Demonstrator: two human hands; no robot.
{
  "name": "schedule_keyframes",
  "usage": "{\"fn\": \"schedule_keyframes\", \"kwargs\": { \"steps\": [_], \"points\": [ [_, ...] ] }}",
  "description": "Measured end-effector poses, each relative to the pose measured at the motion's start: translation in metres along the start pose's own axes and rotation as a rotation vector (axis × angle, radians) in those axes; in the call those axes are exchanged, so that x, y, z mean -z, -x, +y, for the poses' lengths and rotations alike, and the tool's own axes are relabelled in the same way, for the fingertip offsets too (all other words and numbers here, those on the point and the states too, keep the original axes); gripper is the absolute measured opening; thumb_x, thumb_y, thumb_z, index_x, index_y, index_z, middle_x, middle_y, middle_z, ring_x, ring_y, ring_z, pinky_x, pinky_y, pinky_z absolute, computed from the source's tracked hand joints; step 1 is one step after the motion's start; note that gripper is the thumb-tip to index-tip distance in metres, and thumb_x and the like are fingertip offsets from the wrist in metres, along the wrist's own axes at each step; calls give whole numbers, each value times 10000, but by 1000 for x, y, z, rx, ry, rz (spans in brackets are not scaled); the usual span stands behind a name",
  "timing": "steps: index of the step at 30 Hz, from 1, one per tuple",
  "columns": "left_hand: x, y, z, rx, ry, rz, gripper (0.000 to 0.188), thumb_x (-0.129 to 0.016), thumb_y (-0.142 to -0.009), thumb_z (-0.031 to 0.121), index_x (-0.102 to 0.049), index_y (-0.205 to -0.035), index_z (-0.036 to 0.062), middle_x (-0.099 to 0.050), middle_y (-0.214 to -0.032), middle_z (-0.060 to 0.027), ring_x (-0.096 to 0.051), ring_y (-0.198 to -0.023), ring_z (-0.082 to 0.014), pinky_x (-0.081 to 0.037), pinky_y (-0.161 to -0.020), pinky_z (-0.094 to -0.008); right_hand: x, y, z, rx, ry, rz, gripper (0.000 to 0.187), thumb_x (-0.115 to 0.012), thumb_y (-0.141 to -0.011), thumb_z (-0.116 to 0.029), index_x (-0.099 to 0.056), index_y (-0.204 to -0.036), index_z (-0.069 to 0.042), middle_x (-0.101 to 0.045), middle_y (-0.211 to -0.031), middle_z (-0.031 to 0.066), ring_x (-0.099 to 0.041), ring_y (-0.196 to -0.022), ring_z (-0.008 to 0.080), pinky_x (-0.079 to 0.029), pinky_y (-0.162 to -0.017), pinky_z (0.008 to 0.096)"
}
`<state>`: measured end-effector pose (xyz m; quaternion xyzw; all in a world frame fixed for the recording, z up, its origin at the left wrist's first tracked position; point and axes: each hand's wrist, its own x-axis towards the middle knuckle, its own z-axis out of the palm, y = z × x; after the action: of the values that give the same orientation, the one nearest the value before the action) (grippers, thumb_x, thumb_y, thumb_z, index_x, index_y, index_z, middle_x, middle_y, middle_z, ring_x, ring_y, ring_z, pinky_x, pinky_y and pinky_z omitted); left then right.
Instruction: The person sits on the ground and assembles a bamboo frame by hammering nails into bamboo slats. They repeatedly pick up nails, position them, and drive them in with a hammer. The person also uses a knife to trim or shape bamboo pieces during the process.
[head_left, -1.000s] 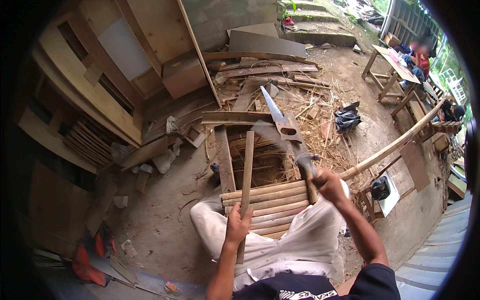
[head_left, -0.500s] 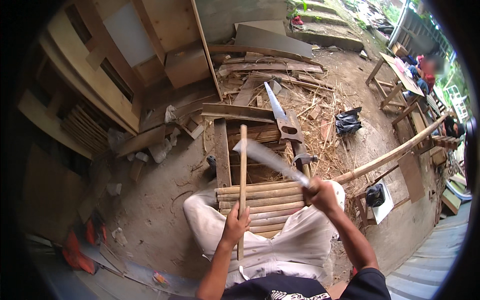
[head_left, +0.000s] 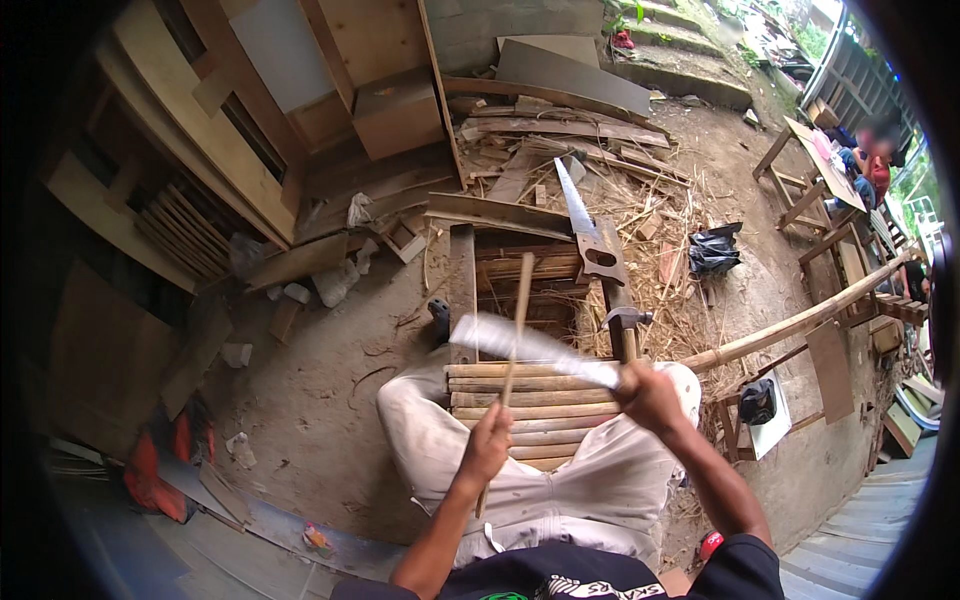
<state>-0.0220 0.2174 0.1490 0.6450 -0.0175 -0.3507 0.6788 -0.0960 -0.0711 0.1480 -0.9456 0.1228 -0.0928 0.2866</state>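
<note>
My left hand (head_left: pixel 488 440) is closed around the lower part of a narrow bamboo strip (head_left: pixel 521 300), which stands tilted over my lap. In my right hand (head_left: pixel 650 398) is a machete (head_left: pixel 490 340), its blade smeared by motion and pointing left across the strip; whether it touches the strip I cannot tell. Beneath both lies a row of bamboo slats (head_left: pixel 535 398) between my knees, on a wooden frame (head_left: pixel 462 300). Beyond my right hand a claw hammer (head_left: pixel 627 320) rests on the frame's right side. Farther off lies a handsaw (head_left: pixel 590 232), blade pointing away.
Scrap planks (head_left: pixel 570 130) and bamboo shavings (head_left: pixel 660 220) cover the ground ahead. A long bamboo pole (head_left: pixel 800 315) runs off right, near a black plastic bag (head_left: pixel 714 249). Wooden cabinet panels (head_left: pixel 380 60) stand left. A person (head_left: pixel 876 170) is beside a table at far right.
The machete blade has swung lower and nearer to the slats. The bamboo strip now leans more to the right at its top. The whole view has shifted slightly.
</note>
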Motion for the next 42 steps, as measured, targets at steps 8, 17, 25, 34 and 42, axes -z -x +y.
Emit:
{"fn": "schedule_keyframes", "kwargs": {
  "steps": [8, 17, 25, 34, 42],
  "points": [
    [14, 32, -6, 78, 215, -217, 410, -392, -1061, 299, -451, -1395, 70, -431, -766, 18, -385, -535, -48, -330, -442, -198, 3, -43, 61, -700, -109, 359, 378, -695, -878, -393, -668, -866, -16, -668, -723, 170, -648, -661, 280, -494, -626, 399],
    [11, -52, 11, -66, 269, 54, 377, -372, -1048, 320, -530, -1222, 26, -564, -799, -37, -529, -572, -109, -454, -451, -246, 15, -32, 67, -661, -294, 412, 448, -634, -934, -414, -572, -1048, 15, -664, -839, 168, -652, -760, 263, -512, -692, 402],
    [15, -59, -2, -31, 228, 178, 361, -456, -1039, 319, -597, -1158, 8, -535, -825, -15, -557, -646, -94, -478, -501, -237, 5, -84, 94, -491, -94, 201, 385, -611, -924, -318, -536, -1094, 19, -631, -1005, 269, -629, -976, 414, -478, -826, 507],
    [20, -79, 1, -14, 206, 268, 383, -473, -1042, 255, -533, -1311, -9, -514, -901, -10, -559, -686, -93, -479, -561, -237, -11, -288, 114, 34, 366, -36, 322, -618, -918, -325, -653, -1080, -49, -585, -1142, 172, -540, -1139, 306, -359, -965, 487],
    [18, -115, 18, -34, 149, 320, 313, -583, -997, 196, -563, -1265, 36, -617, -920, -29, -599, -767, -119, -504, -716, -268, -63, -324, 136, 3, 193, -147, 356, -710, -810, -315, -660, -1076, -84, -593, -1147, 151, -563, -1154, 332, -451, -901, 525]
  ]
}}
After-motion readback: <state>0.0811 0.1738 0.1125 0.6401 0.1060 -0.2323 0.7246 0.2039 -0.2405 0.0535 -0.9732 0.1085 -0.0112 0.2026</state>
